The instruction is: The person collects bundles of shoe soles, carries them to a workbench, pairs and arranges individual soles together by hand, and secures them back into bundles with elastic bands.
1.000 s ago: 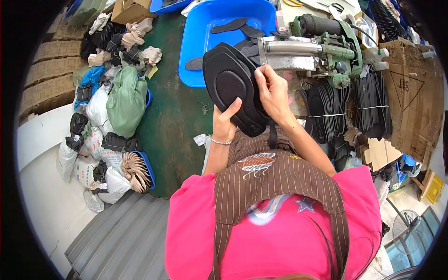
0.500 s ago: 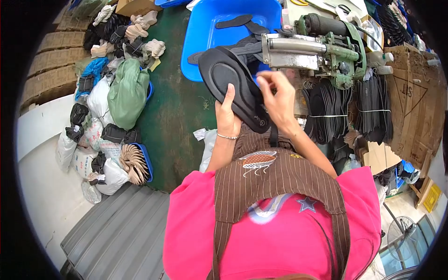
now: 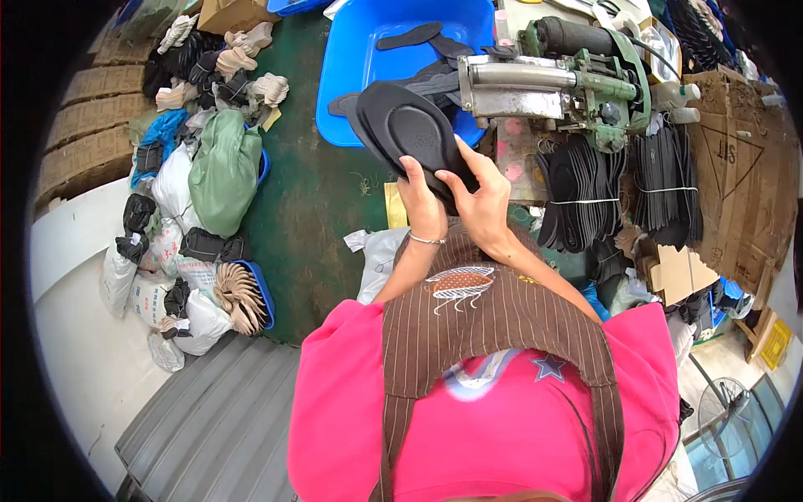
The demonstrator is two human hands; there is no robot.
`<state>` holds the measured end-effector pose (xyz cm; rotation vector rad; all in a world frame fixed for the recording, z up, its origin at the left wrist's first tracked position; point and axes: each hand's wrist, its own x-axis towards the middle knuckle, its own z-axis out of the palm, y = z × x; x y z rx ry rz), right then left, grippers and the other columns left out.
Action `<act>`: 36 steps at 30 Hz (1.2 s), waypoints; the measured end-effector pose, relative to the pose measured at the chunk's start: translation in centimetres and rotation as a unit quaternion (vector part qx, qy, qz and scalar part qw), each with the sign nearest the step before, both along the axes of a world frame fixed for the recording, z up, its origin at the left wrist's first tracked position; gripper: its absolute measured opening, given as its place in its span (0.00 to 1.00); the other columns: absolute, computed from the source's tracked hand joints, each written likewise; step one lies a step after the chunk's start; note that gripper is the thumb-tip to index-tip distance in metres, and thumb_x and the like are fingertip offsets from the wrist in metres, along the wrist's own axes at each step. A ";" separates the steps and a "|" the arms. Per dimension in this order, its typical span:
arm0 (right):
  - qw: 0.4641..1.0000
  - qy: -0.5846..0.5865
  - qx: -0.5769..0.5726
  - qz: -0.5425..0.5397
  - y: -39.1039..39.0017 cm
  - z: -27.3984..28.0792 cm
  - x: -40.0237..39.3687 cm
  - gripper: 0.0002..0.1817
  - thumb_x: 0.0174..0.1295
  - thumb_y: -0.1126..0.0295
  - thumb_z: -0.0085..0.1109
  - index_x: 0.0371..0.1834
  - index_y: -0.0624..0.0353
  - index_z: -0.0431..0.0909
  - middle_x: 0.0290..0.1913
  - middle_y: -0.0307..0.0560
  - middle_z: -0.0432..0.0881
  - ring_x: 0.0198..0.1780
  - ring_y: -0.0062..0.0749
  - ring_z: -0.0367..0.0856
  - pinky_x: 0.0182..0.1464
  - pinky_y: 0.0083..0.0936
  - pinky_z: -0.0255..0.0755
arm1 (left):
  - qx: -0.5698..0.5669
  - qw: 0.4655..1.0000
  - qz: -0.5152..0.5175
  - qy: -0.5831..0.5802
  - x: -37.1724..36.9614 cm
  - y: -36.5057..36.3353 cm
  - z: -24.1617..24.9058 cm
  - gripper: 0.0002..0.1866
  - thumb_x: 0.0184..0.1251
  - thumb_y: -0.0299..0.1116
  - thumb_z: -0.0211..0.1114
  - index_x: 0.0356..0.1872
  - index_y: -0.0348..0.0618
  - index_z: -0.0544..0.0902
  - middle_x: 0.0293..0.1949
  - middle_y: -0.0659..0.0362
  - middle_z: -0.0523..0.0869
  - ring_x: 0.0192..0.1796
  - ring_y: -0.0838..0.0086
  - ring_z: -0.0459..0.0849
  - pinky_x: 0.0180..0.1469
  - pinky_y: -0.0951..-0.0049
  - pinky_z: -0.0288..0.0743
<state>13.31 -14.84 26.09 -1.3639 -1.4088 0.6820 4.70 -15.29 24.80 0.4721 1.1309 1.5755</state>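
Black shoe insoles (image 3: 411, 130), at least two overlapped, are held up in front of my body, heel cup end away from me. My left hand (image 3: 422, 209) grips their near left side with its thumb on top. On the right edge, my right hand (image 3: 483, 197) is closed around them, its thumb close to the left one. The lower end of the insoles is partly hidden by my hands. Just beyond them, a blue plastic basin (image 3: 333, 54) contains more dark insoles (image 3: 418, 35).
A green and metal roller machine (image 3: 552, 84) stands right of the basin. Tied bundles of black insoles (image 3: 581, 201) lie below it, next to a wooden board (image 3: 740, 167). Filled bags (image 3: 226, 171) and a blue tray with beige insoles (image 3: 238, 297) are at left.
My right hand has come down from beside the insoles and now grips their right side. The insoles have turned more upright, and their near end is now behind my hands.
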 end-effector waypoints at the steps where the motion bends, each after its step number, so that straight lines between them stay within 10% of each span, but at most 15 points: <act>1: 1.000 -0.001 -0.001 -0.002 0.1 -0.2 0.1 0.19 0.46 0.75 0.72 0.43 0.65 0.78 0.34 0.53 0.84 0.34 0.35 0.83 0.39 0.26 0.76 | -0.001 1.000 -0.002 -0.001 0.4 0.0 0.1 0.34 0.71 0.57 0.48 0.59 0.32 0.66 0.54 0.53 0.75 0.54 0.68 0.77 0.56 0.66 0.72; 9: 0.933 0.315 -0.165 0.053 1.5 -1.0 3.6 0.13 0.53 0.82 0.64 0.37 0.62 0.70 0.34 0.37 0.76 0.38 0.17 0.73 0.42 0.17 0.68 | 0.007 0.997 -0.006 -0.075 -0.3 1.2 -1.6 0.30 0.73 0.51 0.48 0.63 0.33 0.63 0.60 0.52 0.72 0.58 0.65 0.74 0.61 0.63 0.69; 17: 0.937 0.301 -0.134 -0.117 -2.8 -9.2 9.9 0.15 0.55 0.81 0.63 0.44 0.65 0.71 0.40 0.38 0.77 0.42 0.20 0.74 0.46 0.19 0.69 | -0.056 0.995 0.081 0.003 -4.7 2.5 -2.4 0.13 0.68 0.31 0.60 0.49 0.33 0.76 0.42 0.56 0.82 0.38 0.71 0.84 0.41 0.71 0.80; 25: 0.940 0.310 -0.114 -0.085 5.4 -4.8 9.7 0.10 0.56 0.79 0.63 0.31 0.61 0.69 0.27 0.28 0.68 0.30 0.09 0.63 0.33 0.11 0.59 | -0.089 0.992 0.068 -0.056 -5.8 2.1 -3.2 0.16 0.66 0.34 0.61 0.50 0.35 0.76 0.43 0.56 0.82 0.38 0.71 0.84 0.39 0.72 0.80; 30: 0.921 0.290 -0.236 -0.106 0.5 -11.0 9.5 0.12 0.54 0.74 0.67 0.30 0.59 0.69 0.26 0.28 0.60 0.28 0.13 0.56 0.30 0.13 0.54 | -0.106 0.993 0.057 -0.011 -5.6 2.0 -4.4 0.31 0.72 0.57 0.45 0.55 0.35 0.72 0.47 0.51 0.81 0.44 0.63 0.82 0.46 0.63 0.79; 36: 0.902 0.333 -0.269 -0.051 7.1 -6.0 7.6 0.12 0.62 0.66 0.61 0.36 0.67 0.76 0.31 0.44 0.81 0.31 0.18 0.78 0.35 0.16 0.72 | -0.091 0.981 0.100 0.140 -3.9 0.9 -5.5 0.34 0.74 0.56 0.42 0.55 0.27 0.71 0.53 0.52 0.74 0.54 0.72 0.71 0.60 0.73 0.61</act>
